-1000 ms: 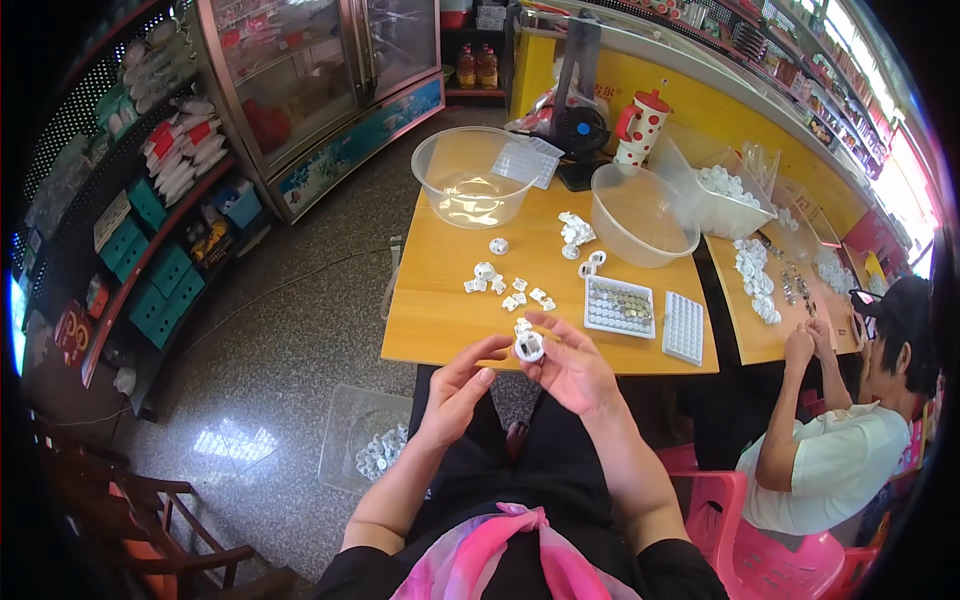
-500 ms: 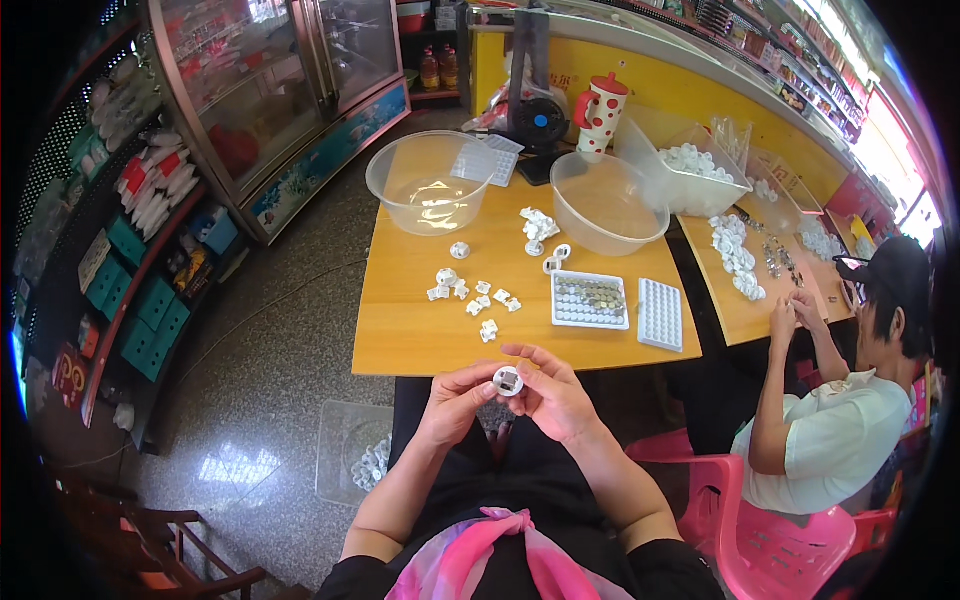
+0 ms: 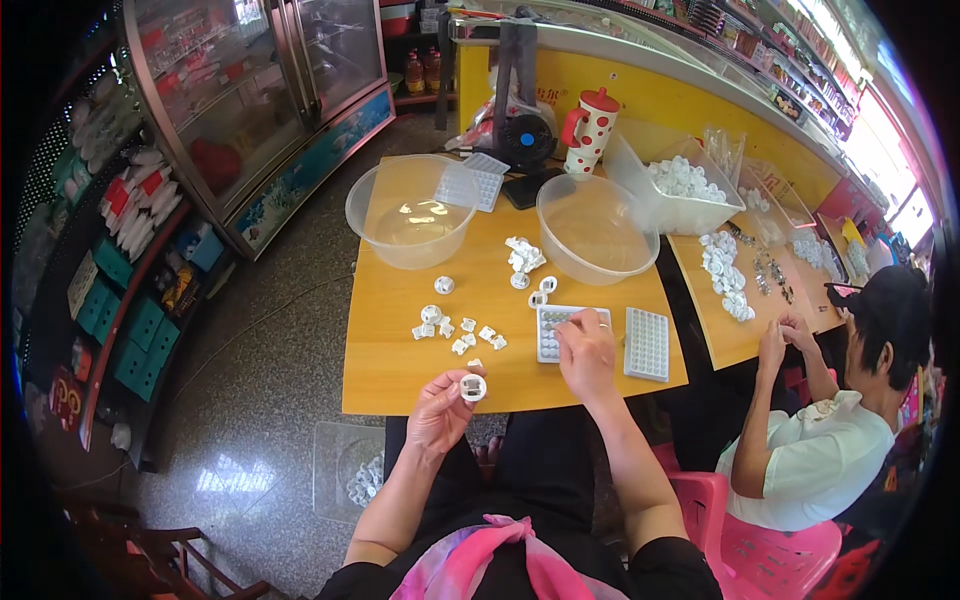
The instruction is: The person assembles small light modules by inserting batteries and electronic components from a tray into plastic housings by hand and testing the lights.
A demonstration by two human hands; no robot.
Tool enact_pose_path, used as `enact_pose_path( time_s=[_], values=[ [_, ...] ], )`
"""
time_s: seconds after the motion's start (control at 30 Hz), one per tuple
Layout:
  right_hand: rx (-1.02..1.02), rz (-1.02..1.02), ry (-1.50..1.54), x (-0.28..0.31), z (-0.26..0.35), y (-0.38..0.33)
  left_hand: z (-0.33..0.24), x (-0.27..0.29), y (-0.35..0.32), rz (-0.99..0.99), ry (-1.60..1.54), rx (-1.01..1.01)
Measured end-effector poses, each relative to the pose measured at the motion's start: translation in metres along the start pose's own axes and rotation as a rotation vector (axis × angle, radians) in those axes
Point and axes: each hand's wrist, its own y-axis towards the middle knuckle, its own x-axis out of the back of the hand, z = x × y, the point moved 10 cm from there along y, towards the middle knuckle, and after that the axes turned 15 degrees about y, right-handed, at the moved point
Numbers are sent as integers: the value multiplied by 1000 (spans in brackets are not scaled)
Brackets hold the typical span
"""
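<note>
Right hand (image 3: 588,352) moved over tray (image 3: 547,346), left hand (image 3: 436,414) apart, bare table edge (image 3: 522,402) between

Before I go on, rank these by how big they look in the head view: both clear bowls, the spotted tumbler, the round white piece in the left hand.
1. Left clear bowl and right clear bowl: too alike to rank
2. Spotted tumbler
3. Round white piece in the left hand

Black short-sleeved top (image 3: 672,572), dark trousers (image 3: 545,435) and a pink-and-lilac scarf (image 3: 470,556) knotted in front
</note>
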Motion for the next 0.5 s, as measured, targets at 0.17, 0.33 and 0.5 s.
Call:
enact_pose_path(
  time_s=[0.17,0.33,0.5],
  values=[
    [34,86,-148,-26,-8,7,6,1,6,-41,-17,70],
    [14,116,-145,-28,-13,8,18,-4,10,19,-40,157],
    [61,182,-133,-33,-6,8,17,-2,12,16,10,150]
  ],
)
